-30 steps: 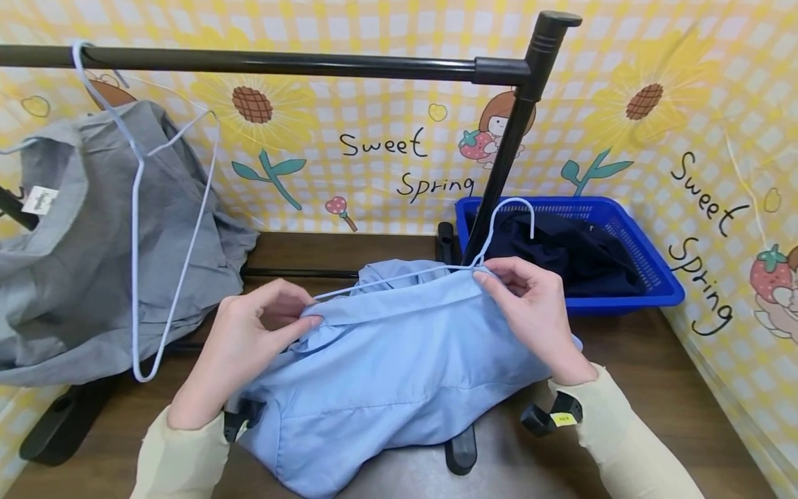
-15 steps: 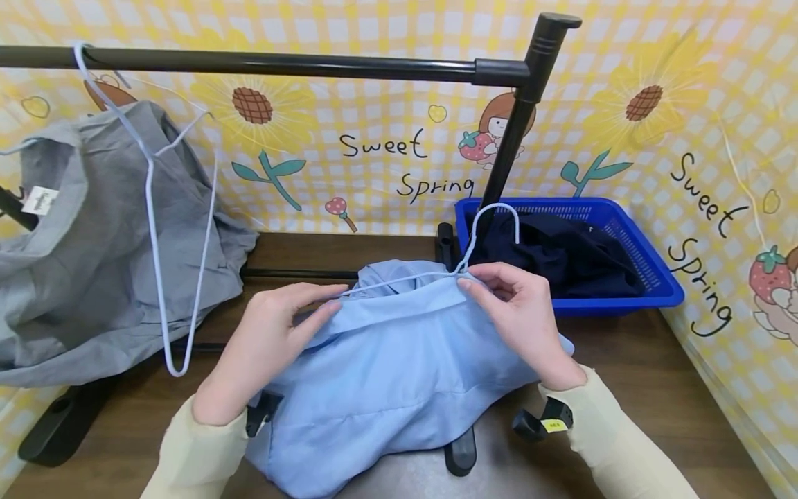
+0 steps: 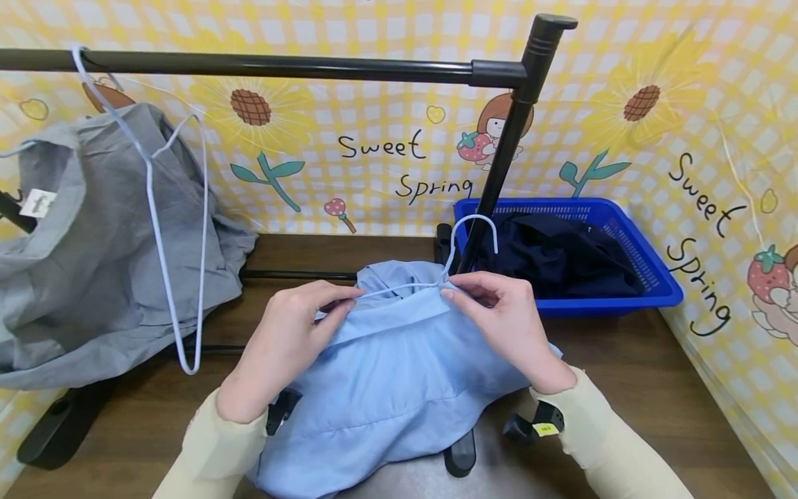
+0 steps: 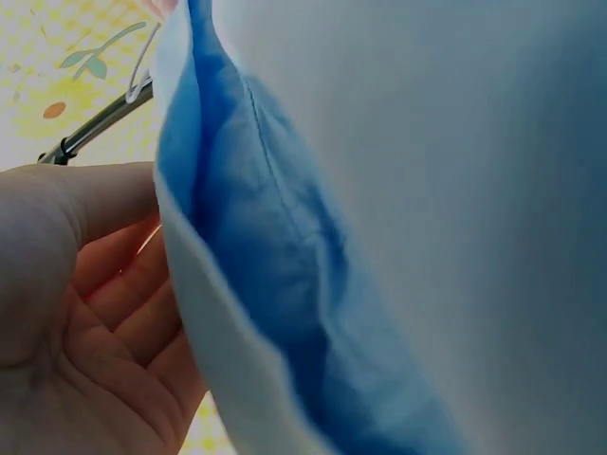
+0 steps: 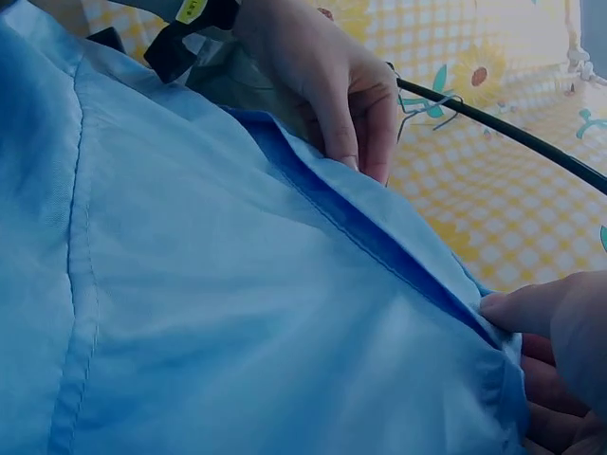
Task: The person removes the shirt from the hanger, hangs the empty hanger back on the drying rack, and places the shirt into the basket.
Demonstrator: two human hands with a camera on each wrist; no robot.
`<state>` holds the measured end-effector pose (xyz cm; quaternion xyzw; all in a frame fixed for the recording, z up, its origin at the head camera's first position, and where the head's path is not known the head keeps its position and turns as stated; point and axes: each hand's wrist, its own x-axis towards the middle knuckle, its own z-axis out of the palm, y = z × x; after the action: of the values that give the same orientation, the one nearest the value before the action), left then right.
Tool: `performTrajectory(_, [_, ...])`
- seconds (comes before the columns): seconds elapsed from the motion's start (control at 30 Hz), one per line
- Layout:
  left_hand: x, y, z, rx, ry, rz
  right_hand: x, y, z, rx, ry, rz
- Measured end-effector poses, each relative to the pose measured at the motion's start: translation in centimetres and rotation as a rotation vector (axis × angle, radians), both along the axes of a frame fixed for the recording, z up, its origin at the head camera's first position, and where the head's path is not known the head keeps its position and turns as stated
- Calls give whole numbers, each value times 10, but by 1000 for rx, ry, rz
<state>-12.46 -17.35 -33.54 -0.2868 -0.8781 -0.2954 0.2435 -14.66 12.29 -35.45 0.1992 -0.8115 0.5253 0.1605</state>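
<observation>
Blue garment [image 3: 386,395] in front of me, between my hands, above the table [image 3: 648,374]. I pinch its folded top edge, thumb against finger: left hand [image 3: 293,336] further along it, right hand [image 3: 508,326] just beside the neck of the hanger [image 3: 451,244]. Whether my fingertips also take in the hanger wire, cannot tell. Hook stands clear above the garment; part of the hanger below it hidden. Beyond the garment, on my right-hand side: blue basket [image 3: 598,303], dark cloth [image 3: 567,256] bunched within, its shape hard to make out. Beyond, on my left-hand side: second hanger [image 3: 161,256] on the rack [image 3: 280,64], grey garment [image 3: 131,242] behind it, cut off at the head view's edge.
</observation>
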Motion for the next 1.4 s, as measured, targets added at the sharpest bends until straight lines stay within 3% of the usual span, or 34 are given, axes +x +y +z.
performTrajectory(0.17, [1, -4, 2, -20, 33, 10, 0, 5, 2, 47, -28, 23])
performTrajectory(0.57, [5, -30, 14, -33, 98, 123, -3, 18, 1, 149, -81, 82])
performTrajectory(0.83, [7, -44, 17, -4, 13, 196, -2, 22, -4, 150, -83, 128])
performTrajectory(1.03, [3, -27, 13, 13, -34, 162, 0, 13, -5, 149, -28, 154])
performTrajectory(1.23, [-1, -6, 8, 91, 12, 79, 2, 3, -5, 158, 21, 192])
performTrajectory(1.4, [-1, 2, 8, 150, 31, 71, 3, 2, -7, 161, 33, 199])
